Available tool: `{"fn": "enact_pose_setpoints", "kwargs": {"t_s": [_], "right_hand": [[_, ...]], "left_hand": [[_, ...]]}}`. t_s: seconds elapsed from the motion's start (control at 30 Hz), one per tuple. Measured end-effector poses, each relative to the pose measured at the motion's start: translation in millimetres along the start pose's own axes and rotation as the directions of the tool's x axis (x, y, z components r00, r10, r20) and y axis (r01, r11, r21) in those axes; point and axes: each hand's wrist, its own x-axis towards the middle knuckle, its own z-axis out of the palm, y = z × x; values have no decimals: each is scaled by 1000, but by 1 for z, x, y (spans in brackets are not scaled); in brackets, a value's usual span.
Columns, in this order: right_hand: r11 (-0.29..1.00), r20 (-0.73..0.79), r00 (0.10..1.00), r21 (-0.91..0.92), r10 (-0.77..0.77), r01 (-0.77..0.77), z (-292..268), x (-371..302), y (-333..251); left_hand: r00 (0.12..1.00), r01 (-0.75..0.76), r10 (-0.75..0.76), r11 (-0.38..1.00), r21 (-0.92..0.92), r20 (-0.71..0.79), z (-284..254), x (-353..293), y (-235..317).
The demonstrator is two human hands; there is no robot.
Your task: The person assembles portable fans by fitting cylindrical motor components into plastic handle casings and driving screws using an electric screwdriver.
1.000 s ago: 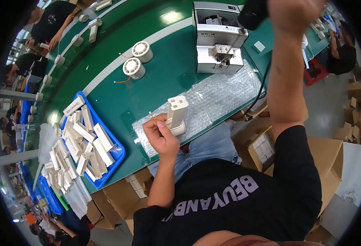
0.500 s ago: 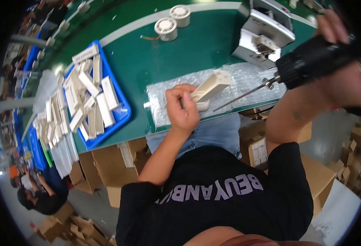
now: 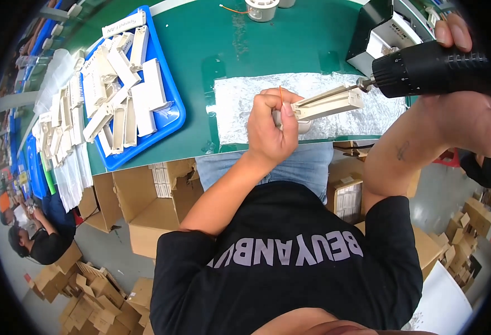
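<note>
My left hand [image 3: 273,125] grips one end of a long, cream-white plastic housing [image 3: 337,105], its open channel facing up and its other end pointing right. A thin orange wire [image 3: 281,95] sticks up beside my left thumb. Below the housing, a rounded white part [image 3: 303,127] shows partly behind my fingers. My right hand [image 3: 463,120] is wrapped round a black power screwdriver [image 3: 424,70], held level with its tip toward the left. Its long thin bit [image 3: 334,91] reaches along the housing's channel; the bit's tip is hard to make out near my left fingers.
Bubble wrap [image 3: 237,106] covers the table's near edge. A blue tray [image 3: 179,114] of white housings stands left, with more housings [image 3: 61,128] beyond it. A round white fan [image 3: 262,10] and a black-and-silver machine [image 3: 376,36] stand at the back. Cardboard boxes [image 3: 156,223] lie below.
The housing has tipped from slanting upward to nearly level. The screwdriver's bit, formerly apart from it, now lies along its channel. The view has shifted, so the table items appear higher.
</note>
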Motion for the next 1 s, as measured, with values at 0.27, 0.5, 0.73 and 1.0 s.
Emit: {"fn": "enact_pose_setpoints", "kwargs": {"t_s": [0.27, 0.5, 0.73, 1.0], "right_hand": [[997, -16, 1000, -79, 2, -4, 13, 1, 9], [992, -29, 1000, -126, -5, 1, 7, -8, 4], [983, -48, 999, -184, -9, 0, -8, -20, -11], [970, -48, 999, -245, -24, 11, 0, -19, -8]], "left_hand": [[1000, 15, -16, 1000, -20, -16, -1, 1, -1], [1000, 25, -25, 1000, 11, 4, -1, 1, 0], [1000, 26, -26, 1000, -16, -6, -1, 1, -2], [999, 49, -50, 998, -31, -14, -2, 3, -1]]}}
